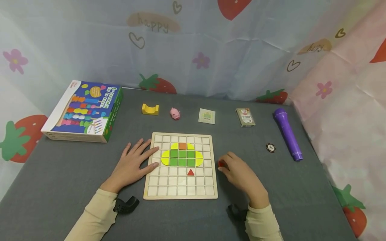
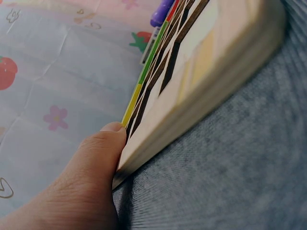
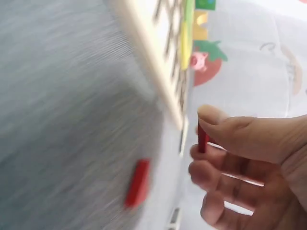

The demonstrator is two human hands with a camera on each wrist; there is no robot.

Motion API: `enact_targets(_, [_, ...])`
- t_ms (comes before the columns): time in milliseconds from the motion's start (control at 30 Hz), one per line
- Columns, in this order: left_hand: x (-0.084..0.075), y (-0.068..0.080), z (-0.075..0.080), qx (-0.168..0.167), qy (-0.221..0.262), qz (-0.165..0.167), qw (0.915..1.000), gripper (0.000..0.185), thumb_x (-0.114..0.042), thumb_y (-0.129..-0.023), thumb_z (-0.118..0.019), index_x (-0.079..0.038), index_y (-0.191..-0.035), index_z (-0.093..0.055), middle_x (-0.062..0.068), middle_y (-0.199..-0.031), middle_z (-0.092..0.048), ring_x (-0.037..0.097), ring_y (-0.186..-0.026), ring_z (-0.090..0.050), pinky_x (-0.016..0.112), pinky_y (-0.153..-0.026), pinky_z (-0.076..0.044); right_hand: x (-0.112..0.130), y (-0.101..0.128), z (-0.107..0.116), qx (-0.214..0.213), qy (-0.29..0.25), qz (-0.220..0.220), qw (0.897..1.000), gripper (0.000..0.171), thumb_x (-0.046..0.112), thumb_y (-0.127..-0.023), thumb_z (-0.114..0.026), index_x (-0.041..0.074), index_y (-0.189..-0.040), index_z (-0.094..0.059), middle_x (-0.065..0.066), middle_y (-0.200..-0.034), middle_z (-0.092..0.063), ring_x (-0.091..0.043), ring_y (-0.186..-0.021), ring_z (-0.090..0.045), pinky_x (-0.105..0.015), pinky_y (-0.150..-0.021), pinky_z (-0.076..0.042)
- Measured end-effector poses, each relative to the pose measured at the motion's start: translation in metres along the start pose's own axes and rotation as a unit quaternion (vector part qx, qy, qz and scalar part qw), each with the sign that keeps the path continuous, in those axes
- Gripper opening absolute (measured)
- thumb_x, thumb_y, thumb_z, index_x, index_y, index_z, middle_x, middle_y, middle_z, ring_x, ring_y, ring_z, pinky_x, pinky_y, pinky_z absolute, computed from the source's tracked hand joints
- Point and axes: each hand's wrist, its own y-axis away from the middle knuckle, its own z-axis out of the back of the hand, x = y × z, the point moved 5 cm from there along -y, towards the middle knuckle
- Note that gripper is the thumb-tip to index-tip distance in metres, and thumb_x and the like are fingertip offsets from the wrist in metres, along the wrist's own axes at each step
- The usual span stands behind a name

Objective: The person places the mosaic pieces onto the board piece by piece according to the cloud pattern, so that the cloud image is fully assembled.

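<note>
A wooden grid board lies on the grey table. Green squares, yellow curved pieces and an orange square form a shape on it, with a red triangle below. Fingers spread, my left hand rests at the board's left edge; the left wrist view shows its thumb against the rim. Just right of the board, my right hand pinches a small red piece between thumb and fingers. Another red piece lies on the table, hidden in the head view.
Behind the board are a yellow arch block, a pink pig figure, a pattern card and a playing-card box. At right lie a poker chip and a purple tube. A game box stands back left.
</note>
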Motion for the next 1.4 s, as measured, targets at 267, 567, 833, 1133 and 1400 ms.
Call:
enact_targets(267, [-0.001,-0.001,-0.001,0.01,0.002,0.001,0.9999,0.065,-0.059,-0.09,-0.054,-0.03,-0.147,-0.041,0.007,-0.156,-0.029,0.032,-0.146,-0.018,0.061,-0.114,-0.006,0.03,-0.026,0.003,0.016,-0.061,0.076,0.995,0.015,0.01,-0.085,-0.073,0.009,-0.093,-0.06,0.002,-0.083,-0.057,-0.011,-0.073,-0.049,-0.026,-0.065,-0.046])
enact_targets(567, [-0.003,-0.003,0.0,0.007,0.0,-0.001,1.0,0.064,-0.059,-0.089,-0.054,-0.03,-0.146,-0.042,0.007,-0.156,-0.03,0.032,-0.145,-0.019,0.061,-0.114,-0.006,0.057,-0.044,-0.014,0.055,-0.086,0.115,0.988,0.015,0.012,-0.089,-0.069,0.01,-0.103,-0.064,0.004,-0.089,-0.063,-0.009,-0.077,-0.055,-0.027,-0.071,-0.049])
enact_targets(833, [-0.002,-0.003,-0.001,0.006,-0.001,-0.001,1.0,0.064,-0.058,-0.09,-0.054,-0.03,-0.146,-0.042,0.006,-0.156,-0.031,0.032,-0.145,-0.019,0.061,-0.114,-0.007,0.075,-0.05,-0.032,0.098,-0.086,0.114,0.985,0.012,0.018,-0.092,-0.066,0.012,-0.102,-0.064,0.006,-0.081,-0.063,-0.005,-0.068,-0.055,-0.021,-0.065,-0.047])
enact_targets(1133, [-0.002,-0.002,0.0,0.013,-0.005,0.001,0.9999,0.065,-0.059,-0.089,-0.054,-0.03,-0.146,-0.041,0.007,-0.156,-0.029,0.032,-0.146,-0.018,0.061,-0.114,-0.006,0.085,-0.05,-0.036,0.099,-0.05,0.124,0.986,0.006,0.019,-0.092,-0.065,0.015,-0.096,-0.068,0.008,-0.086,-0.065,-0.004,-0.075,-0.055,-0.02,-0.07,-0.048])
enact_targets(1400, [-0.002,-0.002,0.0,0.007,-0.006,0.0,1.0,0.064,-0.059,-0.089,-0.054,-0.031,-0.146,-0.042,0.006,-0.156,-0.031,0.032,-0.145,-0.02,0.061,-0.114,-0.007,0.09,-0.049,-0.039,0.103,-0.021,0.133,0.985,0.005,0.02,-0.092,-0.065,0.017,-0.094,-0.069,0.009,-0.087,-0.065,-0.005,-0.078,-0.056,-0.022,-0.075,-0.05])
